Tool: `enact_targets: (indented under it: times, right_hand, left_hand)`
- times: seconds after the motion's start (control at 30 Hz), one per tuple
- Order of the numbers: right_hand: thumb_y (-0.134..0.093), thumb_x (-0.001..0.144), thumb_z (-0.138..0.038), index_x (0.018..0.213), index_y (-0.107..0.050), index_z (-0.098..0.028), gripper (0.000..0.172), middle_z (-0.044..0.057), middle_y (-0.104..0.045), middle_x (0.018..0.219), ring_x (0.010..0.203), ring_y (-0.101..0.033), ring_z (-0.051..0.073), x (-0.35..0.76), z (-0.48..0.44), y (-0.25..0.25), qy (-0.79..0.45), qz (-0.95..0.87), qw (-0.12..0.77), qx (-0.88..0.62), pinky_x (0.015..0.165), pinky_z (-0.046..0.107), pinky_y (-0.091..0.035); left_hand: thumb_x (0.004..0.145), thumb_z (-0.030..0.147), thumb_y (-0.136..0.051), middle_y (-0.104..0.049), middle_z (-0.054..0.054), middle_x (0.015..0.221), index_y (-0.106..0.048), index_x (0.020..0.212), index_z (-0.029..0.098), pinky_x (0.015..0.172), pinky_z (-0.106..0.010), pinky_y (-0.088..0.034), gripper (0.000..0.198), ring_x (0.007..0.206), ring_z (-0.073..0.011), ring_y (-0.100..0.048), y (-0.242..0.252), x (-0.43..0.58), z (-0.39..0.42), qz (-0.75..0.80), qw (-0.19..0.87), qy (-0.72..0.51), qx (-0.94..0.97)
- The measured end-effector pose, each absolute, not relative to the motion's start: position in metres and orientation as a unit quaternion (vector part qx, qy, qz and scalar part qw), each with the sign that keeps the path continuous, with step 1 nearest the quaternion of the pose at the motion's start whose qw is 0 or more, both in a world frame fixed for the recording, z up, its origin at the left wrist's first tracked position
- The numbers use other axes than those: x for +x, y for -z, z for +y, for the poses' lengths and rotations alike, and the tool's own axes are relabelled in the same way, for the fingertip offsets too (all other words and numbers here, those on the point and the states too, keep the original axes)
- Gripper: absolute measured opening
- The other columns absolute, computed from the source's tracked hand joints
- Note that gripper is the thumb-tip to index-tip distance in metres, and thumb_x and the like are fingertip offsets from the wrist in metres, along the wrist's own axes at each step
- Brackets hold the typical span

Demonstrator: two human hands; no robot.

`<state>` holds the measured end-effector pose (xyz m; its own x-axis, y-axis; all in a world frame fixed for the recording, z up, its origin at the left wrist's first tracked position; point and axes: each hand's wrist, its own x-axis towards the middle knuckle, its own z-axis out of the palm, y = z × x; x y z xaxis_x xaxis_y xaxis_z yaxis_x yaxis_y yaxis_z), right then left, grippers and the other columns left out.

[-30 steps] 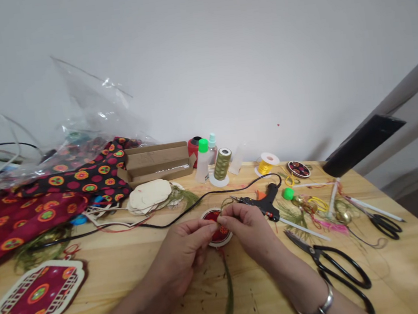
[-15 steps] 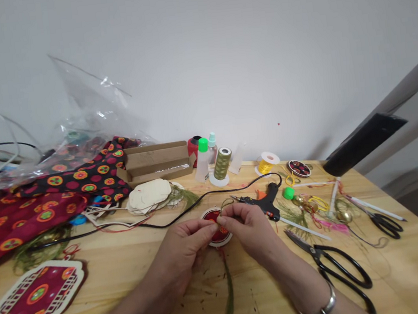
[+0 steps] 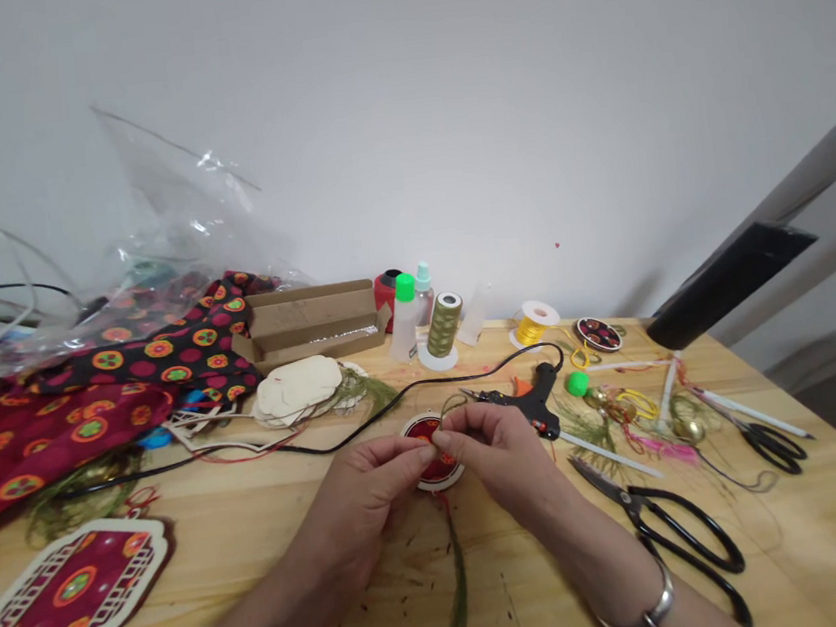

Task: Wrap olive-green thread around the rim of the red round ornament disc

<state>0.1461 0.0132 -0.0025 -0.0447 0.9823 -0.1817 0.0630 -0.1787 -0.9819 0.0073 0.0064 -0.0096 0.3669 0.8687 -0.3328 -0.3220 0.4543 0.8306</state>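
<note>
A small round ornament (image 3: 433, 475), dark red patterned fabric inside a white rim, lies between my hands above the wooden table. My left hand (image 3: 367, 495) is closed at its left side, thumb and forefinger meeting over its face. From the right, my right hand (image 3: 502, 460) pinches at the same spot, with a loop of thin olive thread (image 3: 447, 407) showing by its fingers. What sits exactly between the fingertips is too small to make out. An olive tassel (image 3: 459, 591) hangs from the ornament's lower edge toward me.
Right of my hands lie a black glue gun (image 3: 530, 401), large black-handled scissors (image 3: 668, 516) and smaller scissors (image 3: 772, 444). Behind stand a green-capped bottle (image 3: 405, 320) and an olive thread spool (image 3: 444, 329). A larger fabric-filled ornament (image 3: 79, 589) and patterned cloth (image 3: 47, 436) are at left.
Both hands stay almost in place on the round ornament, with only slight finger movement. Nothing else has visibly moved.
</note>
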Motion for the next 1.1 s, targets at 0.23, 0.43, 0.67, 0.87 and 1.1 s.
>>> enact_targets:
  times: [0.23,0.43,0.67,0.87,1.1]
  right_hand:
    - [-0.064,0.065,-0.03,0.066,-0.063,-0.011,0.019,0.001,-0.059,0.06,0.054,-0.05,0.01,0.1473,0.0137,0.0011,-0.579,-0.478,0.411,-0.517,0.055,0.023,-0.04]
    - [-0.068,0.061,-0.027,0.065,-0.063,-0.013,0.015,0.001,-0.062,0.062,0.057,-0.054,0.012,0.1485,0.0151,0.0064,-0.567,-0.474,0.416,-0.53,0.058,0.025,-0.043]
    - [-0.065,0.062,-0.022,0.059,-0.06,-0.014,0.009,-0.002,-0.058,0.057,0.052,-0.05,0.01,0.1487,0.0158,0.006,-0.551,-0.489,0.42,-0.53,0.054,0.023,-0.04]
    - [-0.06,0.066,-0.02,0.062,-0.057,-0.015,0.007,-0.001,-0.057,0.059,0.055,-0.049,0.011,0.1485,0.0155,0.0081,-0.537,-0.518,0.415,-0.521,0.055,0.024,-0.04]
    - [-0.054,0.071,-0.021,0.064,-0.055,-0.016,0.009,-0.001,-0.057,0.058,0.055,-0.051,0.012,0.1501,0.0152,0.0031,-0.504,-0.544,0.412,-0.529,0.055,0.024,-0.041]
  left_hand:
    - [0.068,0.02,-0.065,-0.07,-0.003,0.064,-0.072,0.068,0.014,0.061,-0.018,-0.043,0.009,0.065,-0.0122,-0.06,0.0074,0.0066,0.0076,0.415,0.74,-0.409,0.335]
    - [0.067,0.021,-0.066,-0.068,0.0,0.056,-0.072,0.065,0.016,0.058,-0.017,-0.042,0.008,0.057,-0.0102,-0.058,0.004,0.0065,0.0077,0.461,0.712,-0.404,0.343]
    - [0.066,0.025,-0.066,-0.071,-0.002,0.066,-0.072,0.066,0.016,0.062,-0.022,-0.044,0.011,0.065,-0.015,-0.06,0.0038,0.0091,0.0067,0.437,0.721,-0.397,0.362]
    - [0.067,0.027,-0.065,-0.069,-0.001,0.062,-0.071,0.068,0.016,0.049,-0.019,-0.036,0.012,0.054,-0.011,-0.055,0.0046,0.0071,0.006,0.465,0.695,-0.385,0.392]
    - [0.071,0.027,-0.063,-0.067,0.0,0.063,-0.071,0.07,0.017,0.058,-0.02,-0.041,0.013,0.061,-0.0125,-0.056,0.002,0.0056,0.0081,0.466,0.669,-0.391,0.427]
